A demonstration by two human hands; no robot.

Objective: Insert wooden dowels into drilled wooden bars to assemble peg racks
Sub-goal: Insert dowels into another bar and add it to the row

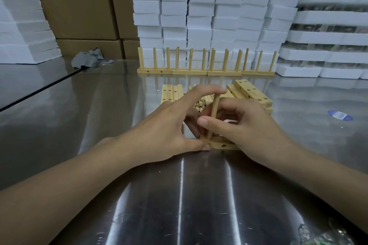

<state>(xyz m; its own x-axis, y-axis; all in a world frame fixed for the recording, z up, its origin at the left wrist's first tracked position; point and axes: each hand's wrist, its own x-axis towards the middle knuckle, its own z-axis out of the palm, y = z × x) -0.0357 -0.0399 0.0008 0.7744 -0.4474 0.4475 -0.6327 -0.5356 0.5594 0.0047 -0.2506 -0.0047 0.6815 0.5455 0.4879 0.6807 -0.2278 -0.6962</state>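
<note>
R hand (249,125) pinches dowel (214,113) into bar (221,145); L hand (165,125) holds bar. 4 racks (205,65) done upper middle; spare bars (251,91) left.

The right hand (245,125) pinches an upright dowel (215,111) in the bar (224,146) the left hand (169,125) grips.

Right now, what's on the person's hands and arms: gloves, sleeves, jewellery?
Nothing worn shows. The left hand and right hand are ungloved, nails short, no rings. The left forearm and right forearm are bare to the frame edge: no sleeves, watch or bands.
</note>
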